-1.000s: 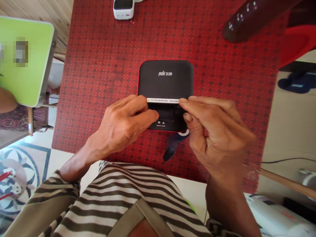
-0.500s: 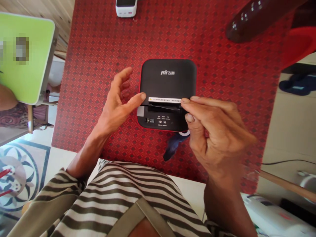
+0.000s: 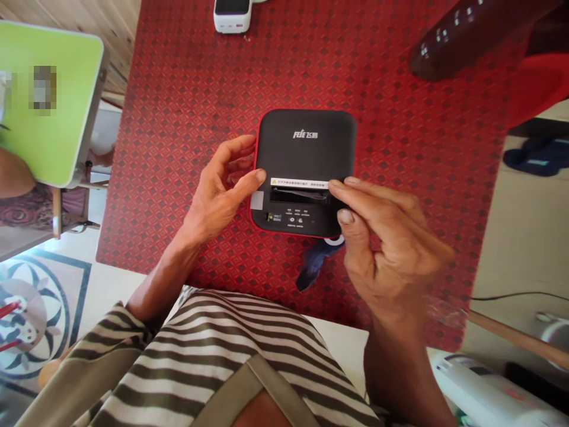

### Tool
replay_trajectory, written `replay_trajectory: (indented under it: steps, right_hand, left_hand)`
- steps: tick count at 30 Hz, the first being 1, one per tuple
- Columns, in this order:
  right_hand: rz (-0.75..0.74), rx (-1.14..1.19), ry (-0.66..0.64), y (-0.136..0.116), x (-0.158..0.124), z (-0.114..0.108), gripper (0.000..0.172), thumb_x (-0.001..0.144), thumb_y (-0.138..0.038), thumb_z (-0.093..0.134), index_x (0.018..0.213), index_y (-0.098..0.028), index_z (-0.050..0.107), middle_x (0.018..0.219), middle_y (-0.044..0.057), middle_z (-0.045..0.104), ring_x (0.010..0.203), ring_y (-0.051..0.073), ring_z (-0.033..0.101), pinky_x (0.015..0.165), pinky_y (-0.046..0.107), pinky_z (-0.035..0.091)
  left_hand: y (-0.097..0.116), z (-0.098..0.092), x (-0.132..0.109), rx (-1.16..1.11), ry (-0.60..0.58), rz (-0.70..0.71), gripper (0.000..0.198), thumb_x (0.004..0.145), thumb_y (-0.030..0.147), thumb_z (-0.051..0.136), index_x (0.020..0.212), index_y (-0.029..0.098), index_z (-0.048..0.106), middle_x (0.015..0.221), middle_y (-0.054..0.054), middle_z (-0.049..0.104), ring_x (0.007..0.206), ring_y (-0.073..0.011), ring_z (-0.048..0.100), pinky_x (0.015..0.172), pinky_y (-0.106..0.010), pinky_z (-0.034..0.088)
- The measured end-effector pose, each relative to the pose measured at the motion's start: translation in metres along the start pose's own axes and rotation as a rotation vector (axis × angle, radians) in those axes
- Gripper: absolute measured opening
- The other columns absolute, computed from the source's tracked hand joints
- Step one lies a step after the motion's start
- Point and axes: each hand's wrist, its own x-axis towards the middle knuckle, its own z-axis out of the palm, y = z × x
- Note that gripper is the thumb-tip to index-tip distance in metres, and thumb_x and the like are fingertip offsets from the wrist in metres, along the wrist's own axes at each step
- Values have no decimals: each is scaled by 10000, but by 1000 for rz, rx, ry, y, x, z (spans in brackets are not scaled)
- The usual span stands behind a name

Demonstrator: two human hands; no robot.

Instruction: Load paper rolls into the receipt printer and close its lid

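As your hands worked over it, the black FEIE printer (image 3: 306,139) with its red rim sat on the red diamond-patterned mat (image 3: 178,118), white logo on top. A white warning label (image 3: 300,183) with a yellow triangle, its small print too fine to read, ran just above the slot (image 3: 300,195). Your right hand (image 3: 386,249) had its index fingertip (image 3: 338,185) on the label's right end, thumb just below; pinching the label? Can't tell! Your left hand (image 3: 217,198) curled its fingers (image 3: 240,148) loosely, slightly spread, at the printer's left edge, thumb (image 3: 261,175) just beside the label.
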Motion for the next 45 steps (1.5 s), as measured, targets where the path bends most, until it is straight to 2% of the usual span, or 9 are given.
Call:
replay_trajectory:
  steps: [3,6,11,15,24,33,39,42,45]
  right_hand:
    - [14,12,159,-1,-5,2,410,1191,-160,783,1546,-302,933,1335,51,1019,1242,290,992,1093,469,824]
    - [67,-24,269,-3,-12,5,314,1175,-222,807,1435,-282,973,1247,49,1026,1120,280,1001,1012,453,829]
    - [202,-52,301,-5,-26,11,268,1159,-316,818,1363,-319,993,1154,62,1024,986,318,1004,914,487,834]
    - [282,-86,320,-7,-34,13,292,1168,-425,805,1363,-314,990,1131,94,1021,958,355,1013,894,526,841]
    - [396,-115,307,-12,-36,14,333,1159,-510,831,1313,-275,1010,1062,102,1006,867,352,1008,725,432,783]
    - [450,-120,304,-13,-36,17,333,1096,-498,850,1273,-268,1013,1057,91,1008,865,354,1008,702,431,751]
    - [385,-183,269,-12,-28,9,311,1111,-492,832,1254,-282,1013,1035,86,1012,835,367,998,700,472,763]
    - [188,-205,243,-14,-5,-2,171,1137,-337,850,1198,-309,1007,1011,60,1008,834,326,975,769,461,760]
    - [26,-190,132,-15,27,-9,199,1185,-207,831,1197,-338,980,1066,18,1011,924,287,958,905,452,750]
  left_hand:
    - [8,4,-12,-8,23,20,607,1158,687,940,1652,354,825,1701,-90,854,1607,-398,796,1377,-623,694]
    - [10,2,-25,26,11,36,670,1119,642,976,1718,398,804,1781,-70,822,1660,-419,762,1381,-639,678]
    - [-8,-3,-28,50,-38,106,729,1104,615,944,1782,463,727,1841,-39,786,1660,-412,768,1347,-650,715]
    - [-19,1,-26,99,-25,114,772,1085,716,933,1785,520,672,1868,-13,766,1667,-435,767,1318,-667,732]
    - [3,20,-33,45,23,45,659,1155,544,850,1756,355,658,1762,-124,825,1697,-417,769,1392,-658,693]
    - [-10,22,-32,51,38,35,647,1152,540,819,1749,375,630,1807,-108,792,1700,-398,763,1387,-612,686]
    - [-17,22,-33,-13,42,38,708,1140,646,858,1745,364,625,1811,-127,787,1692,-394,761,1373,-609,670]
    - [-19,21,-34,-23,37,23,724,1136,704,861,1736,366,637,1802,-123,796,1693,-397,758,1355,-601,674]
    - [-18,18,-34,-12,10,21,740,1127,710,873,1744,375,640,1797,-117,803,1687,-398,760,1372,-605,662]
